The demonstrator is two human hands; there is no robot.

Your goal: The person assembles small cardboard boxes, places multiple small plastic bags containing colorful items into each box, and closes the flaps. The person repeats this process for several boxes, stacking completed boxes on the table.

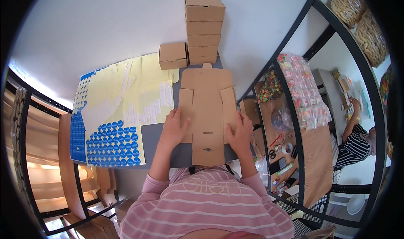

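A flattened brown cardboard box (206, 100) lies unfolded on the grey table (162, 140), its narrow slotted flap reaching over the front edge toward me. My left hand (174, 127) holds the cardboard's left side, thumb on the upper face and fingers bent at the edge. Opposite it, my right hand (240, 129) grips the right side in much the same way. Beside the cardboard, at the left, lie pale yellow backing sheets (118, 87) and sheets of round blue stickers (112, 143).
Folded boxes (204, 26) are stacked against the wall, with another box (171, 54) beside them. At right, a black-framed shelf (299, 142) holds bagged colourful items (303, 87), scissors (274, 152) and tape (287, 148). Beyond it, a person in a striped top (351, 148) works. A rack (25, 146) stands left.
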